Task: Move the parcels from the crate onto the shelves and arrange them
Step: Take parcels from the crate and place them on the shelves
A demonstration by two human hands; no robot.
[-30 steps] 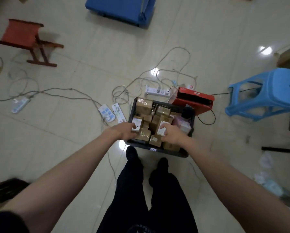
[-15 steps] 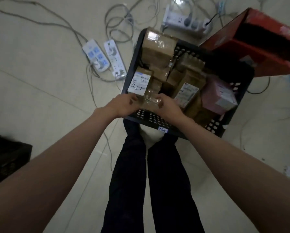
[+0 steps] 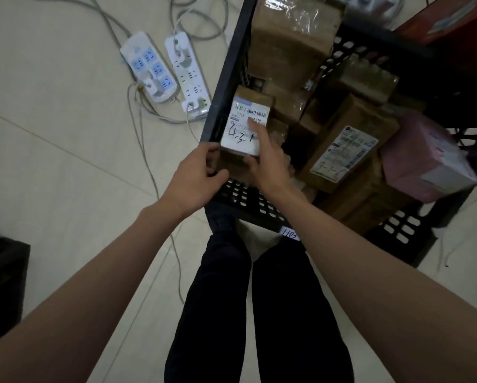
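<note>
Dark trousers (image 3: pixel 232 313), mine, nearest the camera, below both wrists.

Left hand (image 3: pixel 197 178): fingers curled over the near left corner of the black crate (image 3: pixel 226 78), thumb (image 3: pixel 220 176) on the near wall, fingertips touching the lower left edge of the labelled parcel (image 3: pixel 245 128). Whether this hand grips the parcel or only the crate rim, I cannot tell.

Right hand (image 3: pixel 269 164): just beside my left, inside the crate. Fingers straight, index finger (image 3: pixel 255 128) lying on the white label, thumb at the parcel's near edge. Nothing is clasped.

Labelled parcel: brown carton, white label with a barcode and the handwriting "4-3-1". It lies in the crate's near left corner, under my right fingertips, against the left wall.

Second parcel (image 3: pixel 345 150): brown, to the right of my right hand, tilted, with a label marked "4-1-6".

Pink parcel (image 3: pixel 425 167): further right, against the crate's right side.

Large taped parcel (image 3: pixel 292 37): beyond both hands, at the far left of the crate.

Power strips (image 3: pixel 162 73): two, white, on the pale floor (image 3: pixel 52 120) beyond and left of my left hand, cables trailing.

Red box (image 3: pixel 453 20): far right, beyond the crate.
</note>
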